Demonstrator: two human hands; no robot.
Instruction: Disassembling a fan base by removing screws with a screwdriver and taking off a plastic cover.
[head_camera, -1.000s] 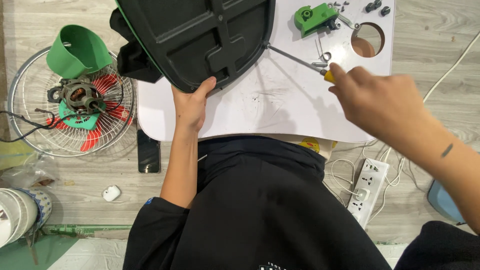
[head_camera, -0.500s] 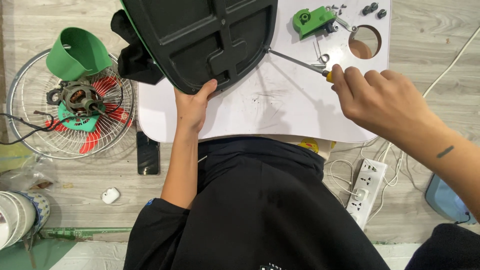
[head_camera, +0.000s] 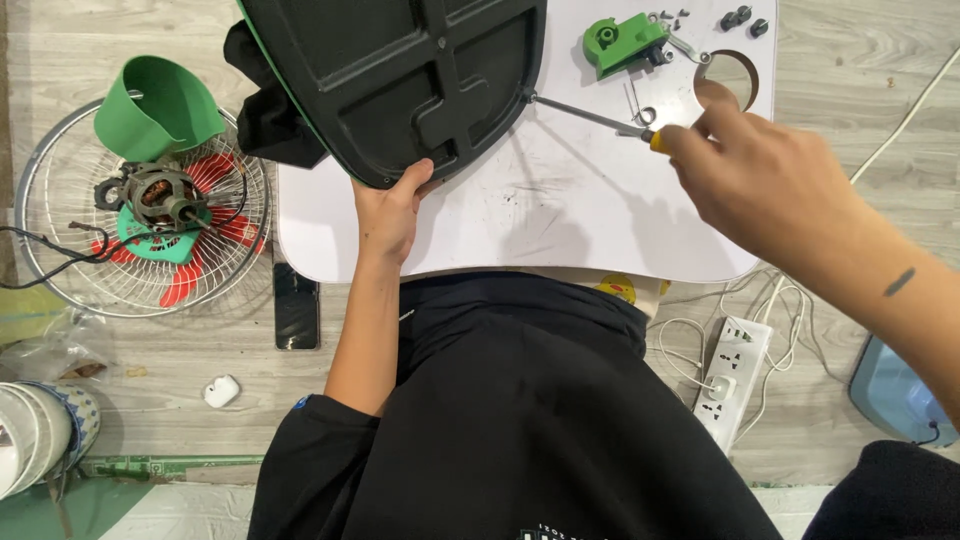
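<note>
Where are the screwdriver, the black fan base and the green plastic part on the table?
screwdriver (head_camera: 590, 115), head view, metal shaft
black fan base (head_camera: 400, 70), head view, ribbed underside
green plastic part (head_camera: 620, 42), head view, top face

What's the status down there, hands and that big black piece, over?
Left hand grips black fan base at its edge. Right hand holds screwdriver, tip at base rim. Green part and loose screws lie beside.

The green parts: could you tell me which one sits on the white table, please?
The small green bracket at the table's far edge, near the screws. The green cone cover rests on the wire fan guard on the floor instead.
</note>
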